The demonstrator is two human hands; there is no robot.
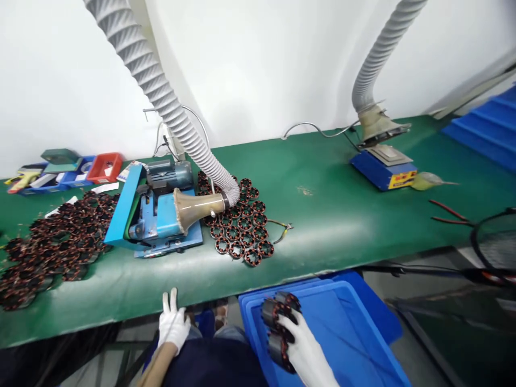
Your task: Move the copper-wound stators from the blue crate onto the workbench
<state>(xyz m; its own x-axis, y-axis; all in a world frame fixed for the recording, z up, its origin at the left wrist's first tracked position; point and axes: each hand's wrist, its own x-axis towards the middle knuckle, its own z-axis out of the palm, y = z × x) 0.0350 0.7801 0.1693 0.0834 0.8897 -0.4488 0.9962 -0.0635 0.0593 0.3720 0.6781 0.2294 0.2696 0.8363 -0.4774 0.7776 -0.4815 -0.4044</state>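
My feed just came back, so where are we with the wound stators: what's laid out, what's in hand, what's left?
Laid out: a neat cluster of stators on the green bench right of the blue machine, beside a looser pile on its left. In hand: the right hand grips a stack of stators over the blue bin; the left hand rests at the bench edge. What's left: the bin shows no others.

bench [322,215]: machine [157,215] at left-centre, wound stators [242,226] in a cluster just right of it, a larger pile [52,242] to its left; small trays [76,169] behind at far left; box unit [382,169] far right. bin [342,322] below the front edge.
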